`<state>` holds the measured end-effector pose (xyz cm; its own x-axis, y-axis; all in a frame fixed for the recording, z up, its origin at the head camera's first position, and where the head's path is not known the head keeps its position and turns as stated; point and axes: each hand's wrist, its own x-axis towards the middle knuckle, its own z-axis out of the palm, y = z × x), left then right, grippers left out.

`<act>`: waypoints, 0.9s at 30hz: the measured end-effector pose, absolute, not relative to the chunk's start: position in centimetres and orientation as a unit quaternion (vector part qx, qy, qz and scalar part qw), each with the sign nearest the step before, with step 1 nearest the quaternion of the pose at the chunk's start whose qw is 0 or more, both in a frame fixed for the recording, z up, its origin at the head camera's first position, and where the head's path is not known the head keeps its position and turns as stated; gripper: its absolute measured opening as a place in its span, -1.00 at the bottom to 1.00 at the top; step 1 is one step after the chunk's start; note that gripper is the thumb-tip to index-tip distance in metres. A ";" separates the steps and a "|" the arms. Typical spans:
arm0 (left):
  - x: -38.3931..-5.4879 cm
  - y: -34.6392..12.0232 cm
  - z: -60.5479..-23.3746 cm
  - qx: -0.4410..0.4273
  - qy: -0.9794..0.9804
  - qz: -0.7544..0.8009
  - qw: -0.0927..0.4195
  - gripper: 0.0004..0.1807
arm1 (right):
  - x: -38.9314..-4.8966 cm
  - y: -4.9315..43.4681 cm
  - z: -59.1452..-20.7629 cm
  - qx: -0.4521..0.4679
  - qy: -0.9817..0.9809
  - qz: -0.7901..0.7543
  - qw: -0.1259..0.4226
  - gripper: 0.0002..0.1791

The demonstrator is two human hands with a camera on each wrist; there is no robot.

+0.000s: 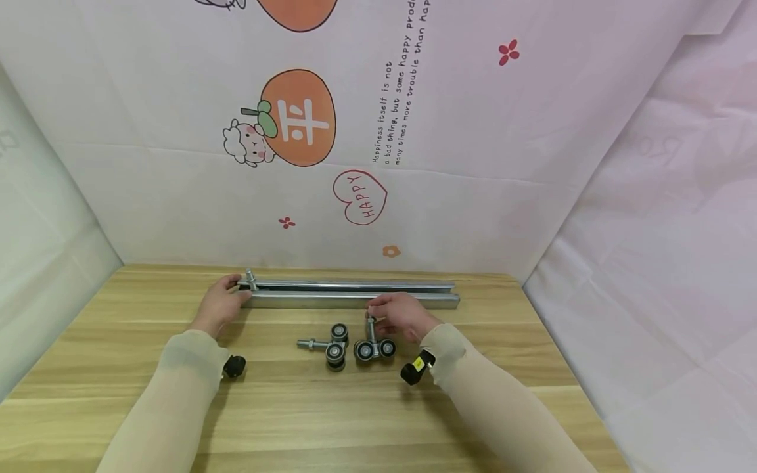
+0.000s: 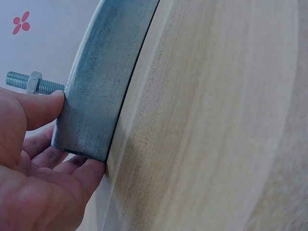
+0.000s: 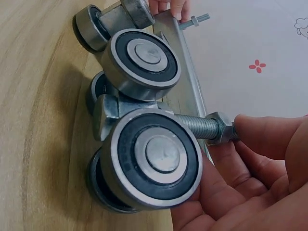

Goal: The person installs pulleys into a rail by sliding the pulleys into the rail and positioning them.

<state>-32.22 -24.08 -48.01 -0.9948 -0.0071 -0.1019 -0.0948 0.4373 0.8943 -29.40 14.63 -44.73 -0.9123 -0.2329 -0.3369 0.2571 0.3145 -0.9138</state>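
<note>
A galvanised steel track [image 1: 319,302] lies along the back of the wooden table. Its left end is gripped by my left hand [image 1: 221,304], thumb on the upper edge and fingers curled against the end, as the left wrist view shows. Beside that thumb a threaded bolt with a nut [image 2: 34,83] sticks up out of the track's slot. In front of the track, my right hand [image 1: 405,315] pinches the bolt end of a roller trolley [image 3: 159,151], near its nut, wheels downward close over the table. A second roller trolley [image 1: 335,353] lies just left of it, bolt pointing left.
The wooden table [image 1: 284,420] has printed white cloth [image 1: 449,217] hanging behind its back edge and plain white cloth [image 1: 662,276] at its sides. Small black devices, one a wrist camera [image 1: 414,370], are worn at both wrists.
</note>
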 end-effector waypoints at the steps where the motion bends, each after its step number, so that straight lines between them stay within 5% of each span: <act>1: -32.2 -24.1 -48.0 -0.030 0.846 0.530 0.042 -0.28 | -29.4 14.7 -44.7 0.004 0.786 -0.584 0.205 -0.66; 27: -32.5 -24.5 -48.4 -0.032 0.843 0.536 0.047 -0.27 | -27.0 15.5 -43.3 -0.084 0.826 -0.541 0.136 -0.67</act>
